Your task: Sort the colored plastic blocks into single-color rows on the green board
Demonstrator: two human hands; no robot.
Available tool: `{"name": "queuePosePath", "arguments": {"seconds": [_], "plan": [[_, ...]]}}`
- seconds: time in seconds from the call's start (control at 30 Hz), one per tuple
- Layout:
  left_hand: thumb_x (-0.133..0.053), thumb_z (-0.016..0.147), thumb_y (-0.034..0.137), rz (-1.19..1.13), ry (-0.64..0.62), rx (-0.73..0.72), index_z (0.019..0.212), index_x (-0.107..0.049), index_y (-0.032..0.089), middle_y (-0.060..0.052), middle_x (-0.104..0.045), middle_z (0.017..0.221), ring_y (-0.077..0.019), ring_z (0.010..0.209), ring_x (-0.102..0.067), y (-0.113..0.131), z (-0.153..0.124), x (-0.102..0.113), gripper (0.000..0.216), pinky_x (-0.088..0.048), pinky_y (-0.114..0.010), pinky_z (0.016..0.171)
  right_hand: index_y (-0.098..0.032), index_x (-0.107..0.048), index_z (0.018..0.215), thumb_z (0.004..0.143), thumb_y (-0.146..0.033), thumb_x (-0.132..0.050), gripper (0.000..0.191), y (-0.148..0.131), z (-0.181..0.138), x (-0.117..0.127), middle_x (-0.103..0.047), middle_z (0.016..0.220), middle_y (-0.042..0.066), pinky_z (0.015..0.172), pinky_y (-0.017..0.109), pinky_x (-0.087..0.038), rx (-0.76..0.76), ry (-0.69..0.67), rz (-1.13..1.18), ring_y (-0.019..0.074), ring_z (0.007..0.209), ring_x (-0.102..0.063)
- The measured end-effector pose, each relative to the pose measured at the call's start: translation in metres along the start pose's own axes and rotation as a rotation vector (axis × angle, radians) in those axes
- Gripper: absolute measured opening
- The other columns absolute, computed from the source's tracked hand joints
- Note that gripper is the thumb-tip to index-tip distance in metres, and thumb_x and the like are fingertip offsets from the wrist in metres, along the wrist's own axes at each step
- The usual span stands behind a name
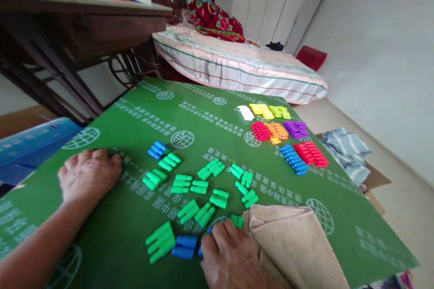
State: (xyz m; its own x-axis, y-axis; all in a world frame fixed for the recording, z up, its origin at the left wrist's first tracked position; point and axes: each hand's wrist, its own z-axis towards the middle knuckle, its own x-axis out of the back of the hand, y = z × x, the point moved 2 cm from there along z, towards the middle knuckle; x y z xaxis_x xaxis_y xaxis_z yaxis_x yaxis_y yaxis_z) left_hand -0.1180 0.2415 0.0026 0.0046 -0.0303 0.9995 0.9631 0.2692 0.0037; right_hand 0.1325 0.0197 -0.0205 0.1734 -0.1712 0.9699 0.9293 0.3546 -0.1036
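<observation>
My right hand (233, 255) is at the near edge of the board, fingers curled down over blue bullet-shaped plastic pieces (200, 249) that are mostly covered. Just left of it lie another blue cluster (185, 246) and a green cluster (161, 241). Several more green bullet-shaped pieces (182, 184) are scattered across the middle, with a small blue group (158, 149) behind them. A folded beige cloth (294, 235) touches the right hand's wrist side. My left hand (90, 172) rests knuckles-up on the board's left side, fingers curled in, apart from the pieces.
Sorted groups stand at the far right of the green board (135, 113): white (246, 113), yellow (261, 110), purple (296, 129), red (311, 153) and blue (294, 159) among them. Beyond are a bed (237, 63), a sewing-machine table (84, 22) at left and boxed cloth (346, 151) at right.
</observation>
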Motion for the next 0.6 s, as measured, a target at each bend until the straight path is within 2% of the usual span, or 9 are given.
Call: {"name": "queuePosePath", "arguments": {"seconds": [0.2, 0.43, 0.53, 0.6], "plan": [[-0.021, 0.087, 0.046, -0.021, 0.055, -0.025, 0.118, -0.053, 0.007, -0.023, -0.049, 0.129, -0.0387, 0.124, -0.040, -0.003, -0.005, -0.007, 0.059, -0.037, -0.051, 0.104, -0.020, -0.059, 0.088, 0.074, -0.019, -0.070, 0.019, 0.004, -0.003, 0.017, -0.061, 0.084, 0.005, 0.060, 0.036, -0.041, 0.028, -0.053, 0.050, 0.0245, 0.077, -0.056], [-0.028, 0.090, 0.039, -0.008, 0.123, -0.018, 0.113, -0.056, 0.010, -0.021, -0.054, 0.123, -0.0360, 0.120, -0.045, -0.006, -0.010, -0.015, 0.047, -0.039, -0.048, 0.100, -0.022, -0.059, 0.086, 0.073, -0.013, -0.072, 0.020, 0.005, -0.008, 0.016, -0.062, 0.082, 0.002, 0.063, 0.034, -0.041, 0.058, -0.033, 0.118, 0.0223, 0.075, -0.056], [-0.033, 0.092, 0.038, -0.003, 0.150, -0.015, 0.111, -0.056, 0.012, -0.017, -0.055, 0.120, -0.0318, 0.120, -0.046, -0.007, -0.011, -0.017, 0.040, -0.039, -0.047, 0.099, -0.022, -0.060, 0.083, 0.078, -0.018, -0.070, 0.012, 0.007, 0.004, 0.021, -0.063, 0.081, 0.003, 0.067, 0.034, -0.043, 0.061, -0.026, 0.137, 0.0223, 0.077, -0.058], [-0.038, 0.093, 0.039, 0.002, 0.165, -0.012, 0.110, -0.056, 0.013, -0.013, -0.056, 0.119, -0.0281, 0.119, -0.047, -0.009, -0.012, -0.019, 0.036, -0.039, -0.046, 0.099, -0.021, -0.061, 0.082, 0.084, -0.022, -0.065, 0.004, 0.011, 0.022, 0.029, -0.064, 0.084, 0.004, 0.072, 0.035, -0.045, 0.045, -0.045, 0.143, 0.0222, 0.080, -0.059]]}}
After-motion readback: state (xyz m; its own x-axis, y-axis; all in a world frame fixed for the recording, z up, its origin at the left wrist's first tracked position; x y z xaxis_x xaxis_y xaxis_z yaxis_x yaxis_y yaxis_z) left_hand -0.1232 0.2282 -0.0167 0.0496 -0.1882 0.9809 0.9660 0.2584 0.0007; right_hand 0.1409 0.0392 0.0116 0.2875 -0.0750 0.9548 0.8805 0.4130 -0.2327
